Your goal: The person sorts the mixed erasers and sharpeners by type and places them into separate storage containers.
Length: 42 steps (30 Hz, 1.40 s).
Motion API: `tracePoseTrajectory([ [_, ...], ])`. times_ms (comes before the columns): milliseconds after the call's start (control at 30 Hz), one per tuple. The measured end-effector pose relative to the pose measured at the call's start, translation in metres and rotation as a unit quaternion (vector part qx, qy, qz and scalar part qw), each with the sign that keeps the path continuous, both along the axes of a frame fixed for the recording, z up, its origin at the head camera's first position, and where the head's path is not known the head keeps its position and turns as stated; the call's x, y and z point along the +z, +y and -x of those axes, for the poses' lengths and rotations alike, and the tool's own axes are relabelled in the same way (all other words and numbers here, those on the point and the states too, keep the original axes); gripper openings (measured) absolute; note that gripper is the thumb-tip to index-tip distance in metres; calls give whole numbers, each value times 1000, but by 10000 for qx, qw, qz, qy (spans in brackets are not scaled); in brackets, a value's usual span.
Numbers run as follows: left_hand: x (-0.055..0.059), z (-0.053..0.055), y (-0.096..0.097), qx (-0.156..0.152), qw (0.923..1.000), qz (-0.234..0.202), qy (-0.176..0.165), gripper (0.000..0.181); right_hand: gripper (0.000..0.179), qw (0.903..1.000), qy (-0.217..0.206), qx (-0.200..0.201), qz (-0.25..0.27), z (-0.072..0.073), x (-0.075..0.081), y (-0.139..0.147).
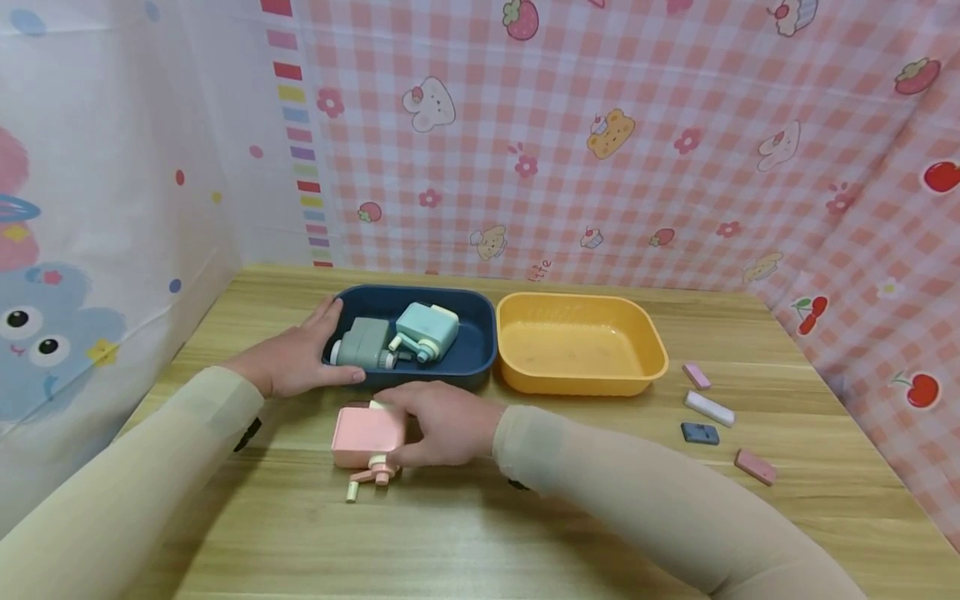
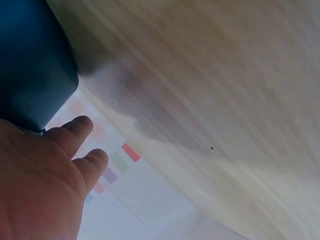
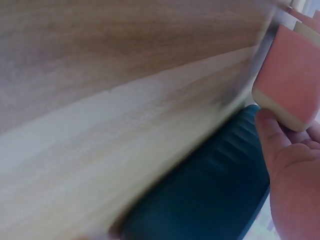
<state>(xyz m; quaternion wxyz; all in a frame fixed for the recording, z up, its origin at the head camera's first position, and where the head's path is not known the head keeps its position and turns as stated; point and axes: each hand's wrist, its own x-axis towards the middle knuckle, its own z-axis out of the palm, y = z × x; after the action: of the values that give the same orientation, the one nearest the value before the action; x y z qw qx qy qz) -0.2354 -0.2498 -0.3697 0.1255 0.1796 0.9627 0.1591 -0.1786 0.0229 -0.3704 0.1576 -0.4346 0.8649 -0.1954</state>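
Pink sharpener in right-hand grasp, left hand at the tray

Right hand point(image 1: 450, 423): thumb and fingers closed on the pink sharpener point(image 1: 367, 435), thumb near the crank point(image 1: 364, 477), fingers toward the far edge. Sharpener sits just left of these fingertips, on the near side of the blue tray point(image 1: 474, 325); whether its base is touching the table, cannot tell.
Left hand point(image 1: 300, 354): fingers spread wide at the tray's left end, thumb along its near wall. Just right of them, inside: grey sharpener point(image 1: 365, 343) and teal sharpener point(image 1: 429, 327).
Handling (judged): light to moderate, hard plastic shell, stiff, somewhat slippery with its smooth faces. Crank looks the weak point and may swing. Best hold: across the boxy body, fingertips clear of the crank.
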Motion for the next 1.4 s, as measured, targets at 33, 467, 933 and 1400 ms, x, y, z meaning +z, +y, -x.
tracePoseTrajectory([
  [33,0,0,0,1,10000,2,-7,130,75,10000,40,26,50,0,0,1],
  [467,-1,1,-1,-44,10000,39,36,130,76,9985,47,-35,539,-3,13,11],
  [933,0,1,-1,-53,10000,46,-3,127,69,9925,-115,-278,1186,3,25,18],
  [1400,-1,1,-1,-62,10000,39,38,129,69,9814,-270,-802,1725,19,42,32],
])
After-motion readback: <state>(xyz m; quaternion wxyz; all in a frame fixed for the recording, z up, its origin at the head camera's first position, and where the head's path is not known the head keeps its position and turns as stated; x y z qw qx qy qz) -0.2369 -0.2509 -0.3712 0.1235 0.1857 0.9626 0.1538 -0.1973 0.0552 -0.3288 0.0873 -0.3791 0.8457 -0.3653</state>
